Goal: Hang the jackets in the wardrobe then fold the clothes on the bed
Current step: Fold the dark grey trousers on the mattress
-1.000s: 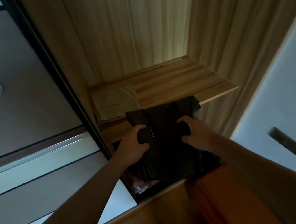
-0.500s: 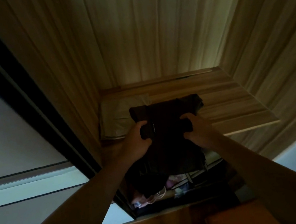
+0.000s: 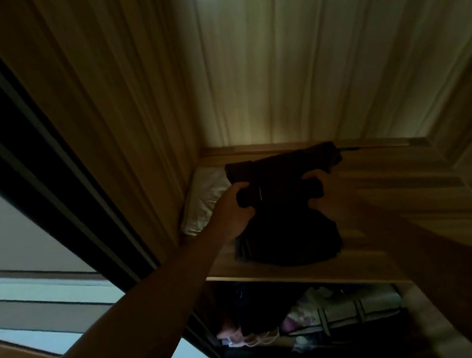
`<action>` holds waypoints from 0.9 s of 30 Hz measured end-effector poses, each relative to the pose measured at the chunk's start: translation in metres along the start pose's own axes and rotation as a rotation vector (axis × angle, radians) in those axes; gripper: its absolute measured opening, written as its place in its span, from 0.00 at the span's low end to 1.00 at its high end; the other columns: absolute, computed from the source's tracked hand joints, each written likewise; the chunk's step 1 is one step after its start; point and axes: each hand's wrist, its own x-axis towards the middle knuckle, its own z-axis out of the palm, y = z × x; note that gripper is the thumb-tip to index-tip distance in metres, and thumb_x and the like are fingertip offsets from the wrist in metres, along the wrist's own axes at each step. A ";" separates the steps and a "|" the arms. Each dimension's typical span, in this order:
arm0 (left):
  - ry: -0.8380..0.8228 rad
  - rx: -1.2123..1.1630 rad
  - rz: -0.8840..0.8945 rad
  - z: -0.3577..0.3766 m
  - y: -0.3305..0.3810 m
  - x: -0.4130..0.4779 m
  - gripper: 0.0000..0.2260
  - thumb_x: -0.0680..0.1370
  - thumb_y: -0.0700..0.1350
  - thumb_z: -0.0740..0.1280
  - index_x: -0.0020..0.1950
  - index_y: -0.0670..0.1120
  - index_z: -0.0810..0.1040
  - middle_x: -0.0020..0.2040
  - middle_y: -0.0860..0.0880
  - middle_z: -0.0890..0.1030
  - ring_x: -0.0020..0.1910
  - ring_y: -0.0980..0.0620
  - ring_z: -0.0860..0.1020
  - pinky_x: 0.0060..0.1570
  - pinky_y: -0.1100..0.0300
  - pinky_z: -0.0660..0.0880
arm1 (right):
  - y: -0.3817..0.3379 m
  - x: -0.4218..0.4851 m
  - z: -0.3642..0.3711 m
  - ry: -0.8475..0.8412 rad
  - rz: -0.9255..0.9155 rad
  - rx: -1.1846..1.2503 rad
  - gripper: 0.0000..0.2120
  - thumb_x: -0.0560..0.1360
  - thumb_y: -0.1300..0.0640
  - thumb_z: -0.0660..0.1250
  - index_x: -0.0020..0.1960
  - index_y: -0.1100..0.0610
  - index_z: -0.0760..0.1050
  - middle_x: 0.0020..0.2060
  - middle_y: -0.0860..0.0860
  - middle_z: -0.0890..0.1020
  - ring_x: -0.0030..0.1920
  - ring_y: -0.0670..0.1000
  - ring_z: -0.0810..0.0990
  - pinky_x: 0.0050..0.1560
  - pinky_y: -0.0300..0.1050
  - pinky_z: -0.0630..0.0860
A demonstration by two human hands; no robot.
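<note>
A folded dark garment (image 3: 287, 226), nearly black in the dim light, sits on the wooden shelf (image 3: 409, 202) inside the wardrobe (image 3: 241, 55), left of the shelf's middle. It is a compact, thick bundle. Its far end reaches almost to the back wall, and its wider, rounded near end lies just behind the shelf's front edge. A small pale mark shows on its top surface, near the left side.

The left hand (image 3: 232, 213) is clamped on the garment's left edge, with the thumb curled over the top. The right hand (image 3: 333, 195) grips the right edge in the same way, so the bundle is pinched in at the middle between them.

A pale folded cloth (image 3: 205, 198) lies on the shelf just left of the garment, against the side wall. Below the shelf, hanging clothes (image 3: 255, 314) and a patterned fabric item (image 3: 346, 312) show dimly. A dark sliding-door frame (image 3: 26, 155) runs along the left.
</note>
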 end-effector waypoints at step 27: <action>0.047 0.721 -0.235 -0.056 -0.087 0.076 0.23 0.78 0.37 0.65 0.73 0.44 0.69 0.78 0.39 0.56 0.72 0.38 0.66 0.70 0.46 0.66 | -0.025 0.106 0.130 -0.249 0.111 -0.115 0.29 0.78 0.54 0.69 0.76 0.50 0.64 0.72 0.58 0.60 0.66 0.62 0.73 0.60 0.50 0.74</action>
